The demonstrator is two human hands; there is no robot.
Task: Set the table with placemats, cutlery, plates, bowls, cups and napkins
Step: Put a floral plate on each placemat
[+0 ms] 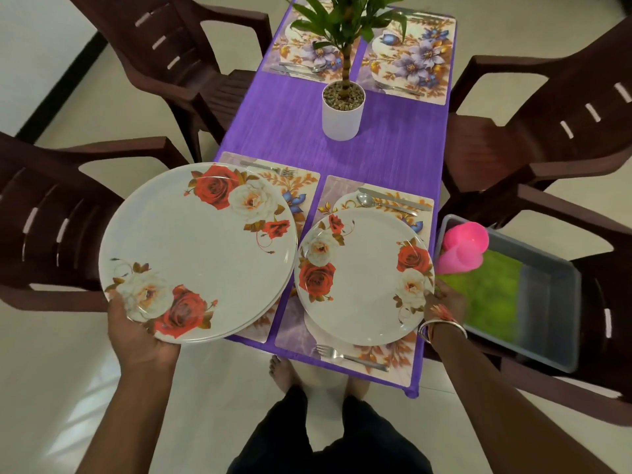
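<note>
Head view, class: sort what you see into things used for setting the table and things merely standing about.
For the job: stack of rose plates, single rose plate, floral placemats, forks, spoon, knife, pink cups, grey tub.

Standing about: potted plant, brown chairs.

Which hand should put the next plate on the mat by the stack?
Probably right hand: it touches only the plate already over its mat, nearly free. Left hand must support the plate stack.
</note>
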